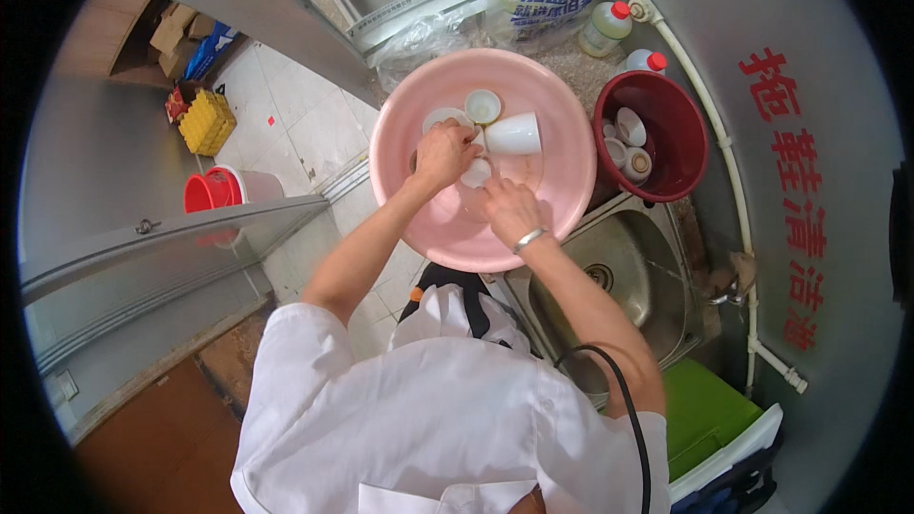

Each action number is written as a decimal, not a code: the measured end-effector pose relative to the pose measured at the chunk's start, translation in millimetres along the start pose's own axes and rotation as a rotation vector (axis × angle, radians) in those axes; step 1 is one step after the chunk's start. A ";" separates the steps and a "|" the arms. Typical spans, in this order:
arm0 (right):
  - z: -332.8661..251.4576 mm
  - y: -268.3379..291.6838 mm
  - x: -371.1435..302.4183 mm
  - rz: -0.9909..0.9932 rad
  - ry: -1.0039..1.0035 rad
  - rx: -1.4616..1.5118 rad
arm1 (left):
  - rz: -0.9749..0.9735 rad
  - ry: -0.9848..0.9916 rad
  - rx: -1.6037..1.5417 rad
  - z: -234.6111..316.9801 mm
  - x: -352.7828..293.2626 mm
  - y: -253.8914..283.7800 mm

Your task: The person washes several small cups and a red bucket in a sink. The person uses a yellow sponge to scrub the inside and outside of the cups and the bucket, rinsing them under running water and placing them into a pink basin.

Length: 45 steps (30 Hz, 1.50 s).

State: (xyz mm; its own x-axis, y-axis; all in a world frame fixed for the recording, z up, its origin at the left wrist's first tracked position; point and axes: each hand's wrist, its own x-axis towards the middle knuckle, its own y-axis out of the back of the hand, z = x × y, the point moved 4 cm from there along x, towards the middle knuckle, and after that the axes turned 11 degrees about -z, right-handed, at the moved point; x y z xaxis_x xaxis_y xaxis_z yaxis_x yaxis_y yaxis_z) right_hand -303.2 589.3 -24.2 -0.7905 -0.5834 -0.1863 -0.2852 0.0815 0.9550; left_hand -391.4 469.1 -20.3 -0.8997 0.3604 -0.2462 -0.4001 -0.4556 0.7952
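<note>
Both my hands are inside a large pink basin. My left hand is closed, its fingers curled down among white cups; whatever they grip is hidden beneath them. My right hand, with a silver bracelet at its wrist, has its fingers pressed together at the edge of a small white cup. Beyond the hands lie a tall white cup on its side and a round white bowl-like cup. A white dish is partly covered by my left hand.
A dark red bucket with several white cups stands right of the basin. Below it is a metal sink. Red-capped bottles line the back beside a pipe. A green bin is at lower right, red bucket at left.
</note>
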 end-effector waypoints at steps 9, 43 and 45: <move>-9.6 -29.2 36.8 -0.169 -0.094 -0.261 | -0.121 0.202 -0.366 -14.7 1.4 -12.1; 169.9 -30.5 -373.2 0.587 -1.136 0.103 | -0.559 -0.360 -0.381 246.5 -44.2 -7.8; 176.2 -30.9 -371.3 0.546 -1.144 0.204 | -0.563 -0.702 -0.160 289.6 -44.5 -41.5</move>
State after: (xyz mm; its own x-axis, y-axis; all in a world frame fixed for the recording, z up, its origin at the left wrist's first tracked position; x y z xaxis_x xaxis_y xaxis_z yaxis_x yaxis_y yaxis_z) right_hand -96.4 945.8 -25.3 -0.8147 0.5792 0.0279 0.2243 0.2704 0.9363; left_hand -284.2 707.7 118.1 -0.2726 0.9520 -0.1394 -0.8141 -0.1509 0.5608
